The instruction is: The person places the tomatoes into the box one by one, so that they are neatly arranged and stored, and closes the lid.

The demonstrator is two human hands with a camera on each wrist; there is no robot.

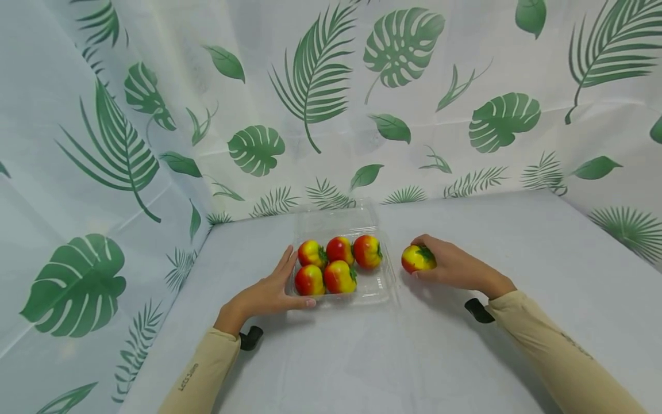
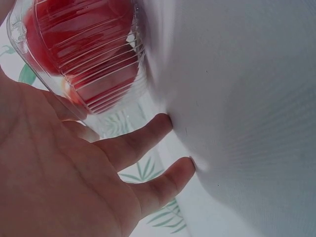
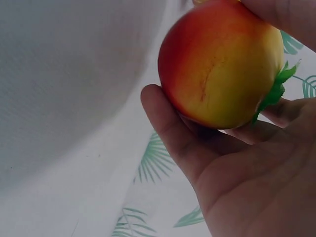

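A clear plastic clamshell box (image 1: pixel 373 287) lies on the table with its lid folded back. Inside sit several red-and-yellow persimmons (image 1: pixel 339 277) with green leafy tops; the front right part of the tray holds none. My left hand (image 1: pixel 269 292) rests at the box's near left corner, thumb along the front edge and the other fingers spread by the left side. In the left wrist view, two fingertips (image 2: pixel 163 121) touch the table beside the ribbed box wall. To the right of the box, my right hand (image 1: pixel 451 265) grips another persimmon (image 3: pixel 222 66) between thumb and fingers.
The transparent lid (image 1: pixel 336 219) extends from the box toward the back of the table. A white table surface (image 1: pixel 351 356) spreads around it. Behind and to the left hang white curtains (image 1: pixel 331 138) with green leaf prints.
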